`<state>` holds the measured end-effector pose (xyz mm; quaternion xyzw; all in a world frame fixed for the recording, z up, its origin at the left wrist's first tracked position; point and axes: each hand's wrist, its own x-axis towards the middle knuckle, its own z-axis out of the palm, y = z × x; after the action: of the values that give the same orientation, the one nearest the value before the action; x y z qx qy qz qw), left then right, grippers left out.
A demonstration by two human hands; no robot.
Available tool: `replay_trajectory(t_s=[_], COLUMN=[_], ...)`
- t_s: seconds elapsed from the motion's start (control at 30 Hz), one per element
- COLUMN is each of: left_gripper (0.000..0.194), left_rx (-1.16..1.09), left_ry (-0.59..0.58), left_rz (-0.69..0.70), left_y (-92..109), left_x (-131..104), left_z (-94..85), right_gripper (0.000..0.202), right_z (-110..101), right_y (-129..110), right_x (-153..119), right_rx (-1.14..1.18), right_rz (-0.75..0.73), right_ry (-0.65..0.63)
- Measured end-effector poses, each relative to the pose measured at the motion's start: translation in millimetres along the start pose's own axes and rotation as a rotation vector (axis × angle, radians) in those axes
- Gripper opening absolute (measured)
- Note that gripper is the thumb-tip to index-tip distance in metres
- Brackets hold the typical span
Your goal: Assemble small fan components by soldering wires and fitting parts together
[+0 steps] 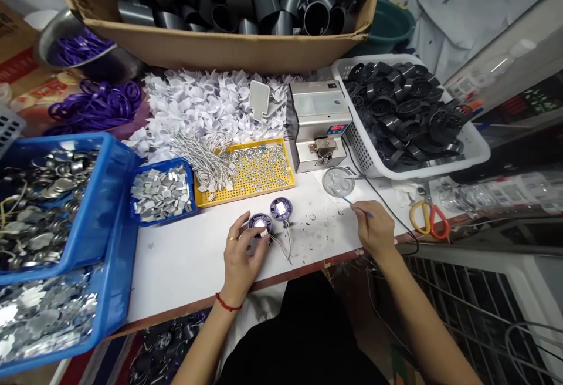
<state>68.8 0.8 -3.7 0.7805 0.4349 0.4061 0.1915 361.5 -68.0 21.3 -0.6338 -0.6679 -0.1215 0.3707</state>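
Note:
My left hand point(241, 250) grips a round purple part point(255, 220) with a pale square piece at its middle, fingers round its edge on the white tabletop. Beside it, almost touching, lies a second purple round part point(281, 209) with a similar square; white wires trail from both toward the table's front edge. My right hand point(376, 229) is closed on a thin blue stick point(361, 209). The stick's far end points to the rim of a shallow clear dish point(338, 182); whether it touches the contents I cannot tell.
Behind the hands sit a yellow tray point(259, 182) of tiny parts, a bundle of white wires point(204, 162), and a metal machine point(319, 118) with a red display. Blue bins point(109, 197) stand left. Scissors point(428, 219) and a white basket point(422, 171) are right.

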Motion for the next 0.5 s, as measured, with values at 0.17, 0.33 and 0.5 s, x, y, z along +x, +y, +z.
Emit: replay_trajectory(t_s=[0.17, 0.33, 0.5], left_gripper=[0.013, 0.012, 0.012], left_rx=[-0.014, -0.037, -0.051], left_ry=[-0.036, -0.010, 0.007], left_rz=[-0.016, -0.013, -0.024], left_y=[-0.5, -0.5, -1.6], left_x=[0.2, -1.5, -3.6], left_z=[-2.4, -3.3, -1.4], right_gripper=[0.015, 0.021, 0.024], right_z=[2.3, 3.1, 4.5], right_y=[0.7, 5.8, 5.0], right_x=[3.9, 3.8, 2.0], right_rx=[-0.006, -0.034, -0.018], right_rz=[0.013, 0.065, 0.308], right_ry=[0.103, 0.066, 0.186])
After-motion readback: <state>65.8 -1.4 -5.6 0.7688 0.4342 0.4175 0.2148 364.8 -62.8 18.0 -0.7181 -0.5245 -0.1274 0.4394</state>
